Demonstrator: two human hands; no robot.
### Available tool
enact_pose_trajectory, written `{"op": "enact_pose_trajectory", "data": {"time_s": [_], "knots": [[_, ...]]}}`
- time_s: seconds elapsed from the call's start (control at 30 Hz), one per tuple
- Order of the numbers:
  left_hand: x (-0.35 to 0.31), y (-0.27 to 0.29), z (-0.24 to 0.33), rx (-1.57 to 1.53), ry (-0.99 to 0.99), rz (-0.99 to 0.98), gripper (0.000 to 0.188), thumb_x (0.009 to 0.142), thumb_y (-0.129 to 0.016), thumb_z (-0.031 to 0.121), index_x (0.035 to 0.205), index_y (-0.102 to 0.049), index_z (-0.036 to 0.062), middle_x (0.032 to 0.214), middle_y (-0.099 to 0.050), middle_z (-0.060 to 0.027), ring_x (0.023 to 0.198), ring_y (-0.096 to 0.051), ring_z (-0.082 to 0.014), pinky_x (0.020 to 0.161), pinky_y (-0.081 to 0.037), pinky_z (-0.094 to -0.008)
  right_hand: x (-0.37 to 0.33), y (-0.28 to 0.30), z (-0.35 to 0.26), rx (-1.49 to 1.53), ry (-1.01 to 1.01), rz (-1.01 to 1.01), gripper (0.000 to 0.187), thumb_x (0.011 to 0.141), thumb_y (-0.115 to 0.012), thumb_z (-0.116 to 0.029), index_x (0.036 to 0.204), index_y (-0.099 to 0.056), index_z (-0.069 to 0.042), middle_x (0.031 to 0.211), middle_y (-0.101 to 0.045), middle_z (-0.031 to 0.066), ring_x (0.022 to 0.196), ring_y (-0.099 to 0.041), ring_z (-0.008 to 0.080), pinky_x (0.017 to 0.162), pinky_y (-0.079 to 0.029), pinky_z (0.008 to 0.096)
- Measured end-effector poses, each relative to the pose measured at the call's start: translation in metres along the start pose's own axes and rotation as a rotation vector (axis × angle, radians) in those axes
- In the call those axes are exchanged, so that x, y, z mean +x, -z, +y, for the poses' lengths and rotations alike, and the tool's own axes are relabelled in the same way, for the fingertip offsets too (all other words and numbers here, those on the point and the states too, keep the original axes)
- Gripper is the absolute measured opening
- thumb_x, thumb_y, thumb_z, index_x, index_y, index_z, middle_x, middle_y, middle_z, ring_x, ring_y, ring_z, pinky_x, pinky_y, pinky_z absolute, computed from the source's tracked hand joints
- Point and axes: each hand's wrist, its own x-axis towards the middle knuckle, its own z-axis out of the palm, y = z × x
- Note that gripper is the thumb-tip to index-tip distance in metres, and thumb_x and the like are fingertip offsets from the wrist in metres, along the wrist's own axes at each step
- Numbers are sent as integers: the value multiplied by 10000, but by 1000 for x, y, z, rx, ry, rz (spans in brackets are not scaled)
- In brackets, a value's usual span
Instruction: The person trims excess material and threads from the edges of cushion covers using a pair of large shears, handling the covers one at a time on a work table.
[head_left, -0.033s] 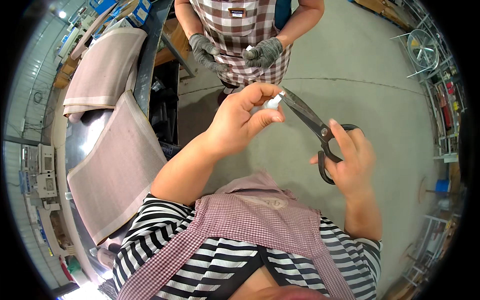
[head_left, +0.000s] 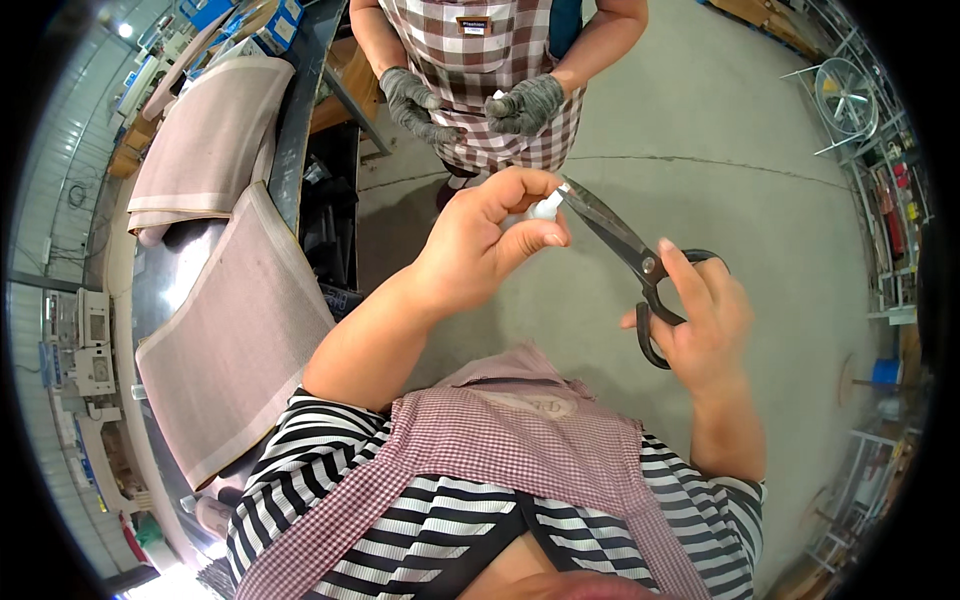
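Observation:
Between the thumb and fingers of my left hand (head_left: 490,235) is a small white bottle (head_left: 545,207) with a narrow nozzle, tilted up to the right. My right hand (head_left: 700,325) grips a large pair of dark scissors (head_left: 625,245) by the looped handles. Their blades point up and left, and the tips are at the bottle's nozzle. Whether the blades touch or surround the nozzle is too small to tell. Most of the bottle's body is hidden by my left fingers.
Facing me stands a person in a checked apron (head_left: 480,60) and grey gloves (head_left: 527,106), a small white thing in one glove. Pinkish-grey mats (head_left: 240,340) lie on a metal table (head_left: 165,270) at left. A round fan (head_left: 845,98) and metal racks (head_left: 900,270) line the right.

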Motion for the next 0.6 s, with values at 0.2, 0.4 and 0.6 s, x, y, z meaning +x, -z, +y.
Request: {"op": "enact_pose_trajectory", "data": {"time_s": [0.2,0.4,0.6], "knots": [[-6,-1,-2,-127,14,-18,341,991,-686,250,1187,-573,-5,986,-696,-62,949,-667,-151,878,-521,-314,2,3,1,-82,80,44,750,640,-863,-453,1279,-664,-115,772,-499,-15,598,-479,155,513,-380,312],[-6,2,6,-100,90,-43,297,1003,-669,256,1125,-597,-5,973,-691,-74,924,-665,-163,863,-522,-332,5,12,-4,-107,73,-40,744,651,-855,-466,1271,-663,-103,771,-539,-4,572,-490,160,497,-401,307],[-6,4,4,-101,213,-88,305,1010,-658,264,1128,-620,-15,942,-700,-76,910,-663,-153,833,-520,-311,-2,9,-16,362,-179,-204,678,691,-894,-369,1251,-659,-69,871,-666,45,551,-503,165,478,-433,301]]}}
